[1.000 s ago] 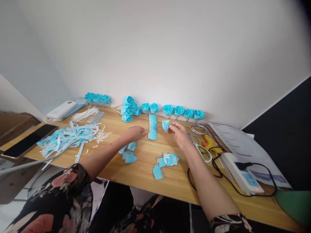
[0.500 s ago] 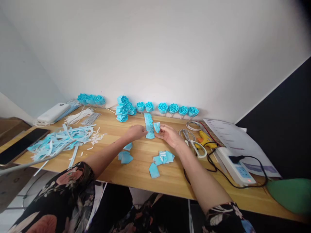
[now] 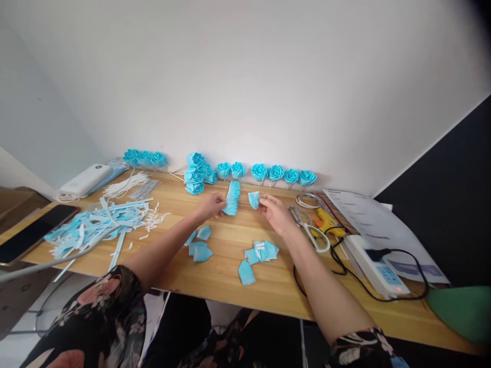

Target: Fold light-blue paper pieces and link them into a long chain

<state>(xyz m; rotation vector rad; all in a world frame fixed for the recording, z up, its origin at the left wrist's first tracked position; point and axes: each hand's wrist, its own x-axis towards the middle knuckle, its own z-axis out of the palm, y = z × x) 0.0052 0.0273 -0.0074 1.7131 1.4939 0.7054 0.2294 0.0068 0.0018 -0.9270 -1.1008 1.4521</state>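
Observation:
Between finger and thumb my right hand (image 3: 274, 210) pinches a small blue petal piece (image 3: 253, 200), raised a little over the table. My left hand (image 3: 211, 206) is closed at the lower left edge of a ruffled blue strip (image 3: 232, 197), which looks pleated along one side. A gap separates the strip from the petal piece. Nearer me lie blue pointed cut pieces (image 3: 201, 252) on the left and more cut pieces (image 3: 264, 251) on the right, some overlapping. One single cut piece (image 3: 246, 273) lies closest to the front edge.
Finished blue flowers (image 3: 275, 173) line the wall, with a cluster of flowers (image 3: 194, 175) further left. Scissors (image 3: 316, 237), a yellow glue gun (image 3: 326, 221) and a power strip (image 3: 379, 268) with a black cord are on the right. Scrap strips (image 3: 102, 222) and a phone (image 3: 34, 232) lie left.
My left hand has moved left and tilted the ruffled strip. My right hand has shifted slightly right with the petal piece, widening the gap between them.

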